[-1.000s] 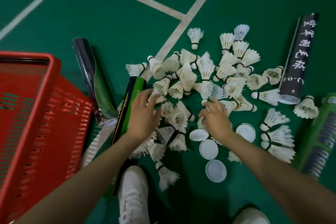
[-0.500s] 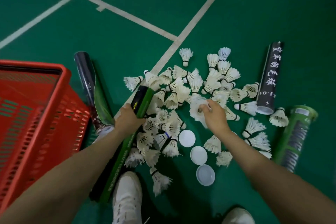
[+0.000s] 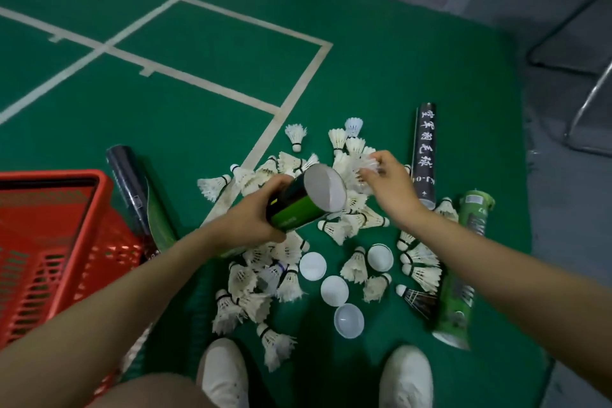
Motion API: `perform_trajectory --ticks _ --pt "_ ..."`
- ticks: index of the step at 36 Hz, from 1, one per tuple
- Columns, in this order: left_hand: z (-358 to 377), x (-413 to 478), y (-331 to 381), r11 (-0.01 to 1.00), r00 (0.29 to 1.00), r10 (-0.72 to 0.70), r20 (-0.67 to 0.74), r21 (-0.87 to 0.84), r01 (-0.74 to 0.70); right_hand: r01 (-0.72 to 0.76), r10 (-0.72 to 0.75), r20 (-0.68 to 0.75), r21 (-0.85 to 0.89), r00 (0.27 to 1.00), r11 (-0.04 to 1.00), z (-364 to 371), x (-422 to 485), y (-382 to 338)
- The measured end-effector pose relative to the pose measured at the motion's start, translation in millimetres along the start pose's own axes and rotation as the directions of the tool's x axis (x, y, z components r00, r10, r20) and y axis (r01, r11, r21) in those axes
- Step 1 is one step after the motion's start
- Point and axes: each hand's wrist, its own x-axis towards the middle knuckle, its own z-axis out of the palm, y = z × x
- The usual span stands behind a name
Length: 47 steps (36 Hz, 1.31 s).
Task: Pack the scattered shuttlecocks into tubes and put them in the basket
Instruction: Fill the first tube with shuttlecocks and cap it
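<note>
I am in the loading step. My left hand (image 3: 255, 220) is wrapped round the green tube (image 3: 294, 209), fingers curled about its body. It holds the tube tilted above the pile (image 3: 265, 278), with the pale round end turned up toward the right hand (image 3: 394, 190). That end looks open to me, though I cannot see into it. The right hand is just beside that end and a little beyond it. Its fingertips pinch one shuttlecock (image 3: 366, 164), held clear of the rest. The feathers are blurred, so I cannot tell which way the cork points.

The other shuttlecocks lie scattered on the green floor (image 3: 165, 129), between my arms and in front of my shoes. The red basket (image 3: 49, 175) stands at my left, well apart from the tube. Four white lids (image 3: 312, 266) lie near the pile. A black tube (image 3: 425, 156) and a second green tube (image 3: 463, 275) lie at the right.

The next move, as I judge it, is to bring the shuttlecock across to the tube's end, cork first. It should line up with the bore and be let go only once it sits inside. The feathers look frail and would crush if pushed in askew, so the left hand must hold the tube steady. With so many still on the floor, most of the packing is yet to do.
</note>
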Motion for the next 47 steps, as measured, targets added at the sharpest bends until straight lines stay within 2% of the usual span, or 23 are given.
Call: perform_trajectory --ticks 3,5,7,9,12,15,18,20,26,29,32,34,39,41,44,47 --pt "3.6 8.5 21.3 1.000 1.000 0.005 0.018 0.020 -0.006 0.011 -0.009 0.043 -0.032 0.999 0.999 -13.8 -5.6 4.8" --pt "8.2 20.2 42.1 0.993 1.000 -0.013 -0.010 0.113 0.014 -0.011 0.011 0.041 0.005 0.999 1.000 -22.5 -6.9 10.5" --pt "11.8 35.9 59.4 0.978 0.995 -0.075 -0.059 0.191 0.085 -0.032 0.031 0.023 0.025 0.999 0.999 -30.5 -5.2 15.1" --pt "15.5 53.8 71.2 0.967 0.983 -0.146 -0.107 0.192 0.165 -0.041 0.041 0.008 0.050 0.999 0.998 -37.3 -1.3 22.1" --pt "17.8 85.8 73.8 0.962 0.947 -0.241 -0.213 0.077 0.262 -0.064 0.064 0.010 0.093 0.998 0.994 -42.2 5.9 28.8" --pt "10.7 117.6 65.3 0.924 0.887 -0.370 -0.277 -0.211 0.319 -0.092 0.090 0.022 0.128 0.996 0.988 -38.4 13.3 31.8" --pt "-3.9 141.9 47.1 0.795 0.803 -0.522 -0.287 -0.505 0.336 -0.123 0.123 0.003 0.145 0.992 0.982 -30.9 23.9 38.5" --pt "-12.2 151.2 31.0 0.703 0.742 -0.609 -0.280 -0.625 0.340 -0.145 0.146 0.006 0.138 0.989 0.980 -24.1 32.5 44.5" --pt "-24.3 162.9 -35.9 0.376 0.613 -0.786 -0.082 -0.850 0.369 -0.192 0.190 0.023 0.132 0.981 0.973 1.8 62.7 62.4" --pt "-19.1 166.4 -62.8 0.295 0.556 -0.831 -0.026 -0.868 0.400 -0.208 0.206 0.029 0.143 0.978 0.968 16.1 72.3 68.5" --pt "-11.6 168.7 -81.4 0.262 0.542 -0.840 0.020 -0.860 0.438 -0.289 0.267 0.113 0.313 0.957 0.905 32.5 76.3 73.0" --pt "-7.9 171.4 -88.2 0.267 0.542 -0.840 0.024 -0.851 0.452 -0.330 0.293 0.154 0.357 0.944 0.874 42.6 77.9 73.6" --pt "-4.2 182.9 -84.2 0.315 0.565 -0.824 -0.040 -0.861 0.398 -0.481 0.404 0.261 0.513 0.877 0.711 63.5 84.2 67.1" --pt "-6.5 187.4 -81.4 0.296 0.570 -0.821 -0.037 -0.880 0.371 -0.460 0.382 0.256 0.473 0.888 0.751 66.7 88.9 64.2" --pt "-12.4 189.7 -79.8 0.245 0.552 -0.834 -0.003 -0.899 0.364 -0.329 0.290 0.180 0.253 0.940 0.910 66.2 98.7 63.0" --pt "-14.9 188.8 -83.7 0.218 0.560 -0.828 0.011 -0.915 0.340 -0.264 0.242 0.117 0.245 0.963 0.933 65.5 101.4 71.1"
